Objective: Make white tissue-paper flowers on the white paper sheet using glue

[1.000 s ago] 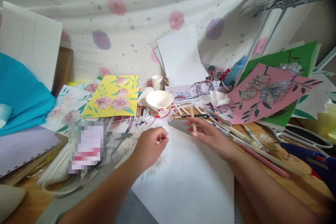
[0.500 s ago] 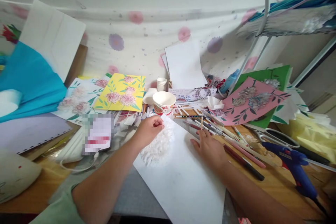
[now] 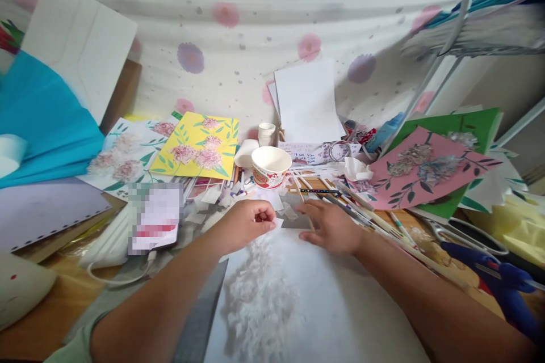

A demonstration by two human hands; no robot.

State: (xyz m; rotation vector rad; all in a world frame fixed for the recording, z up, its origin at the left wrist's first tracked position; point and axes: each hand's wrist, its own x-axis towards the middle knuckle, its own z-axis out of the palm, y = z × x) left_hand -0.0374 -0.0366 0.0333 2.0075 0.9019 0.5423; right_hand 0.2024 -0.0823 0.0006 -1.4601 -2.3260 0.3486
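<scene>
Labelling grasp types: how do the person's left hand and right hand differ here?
Left hand is curled in a loose fist; right hand lies flatter, fingers stretched out. Left hand pinches a small white paper scrap; right hand has a thin wooden stick by its fingers, grip unclear. Both are at the far end of the large white paper sheet.

**Paper, Tissue and Wood, Nearly All of It Matt**

The big white sheet (image 3: 340,306) is smooth, matt paper. The tufted cluster (image 3: 259,295) on it looks like soft, crinkled tissue. The scrap (image 3: 279,221) pinched in the left hand (image 3: 244,224) is thin white paper. The stick (image 3: 299,191) at the right hand (image 3: 330,227) is bare, pale wood. The cup (image 3: 269,167) is printed paper with a slight sheen. The yellow card (image 3: 198,147) and pink card (image 3: 426,167) are matt. The backdrop (image 3: 238,57) is soft printed cloth, the glue gun (image 3: 494,278) is glossy blue plastic, and the tabletop (image 3: 34,329) is smooth wood.
</scene>
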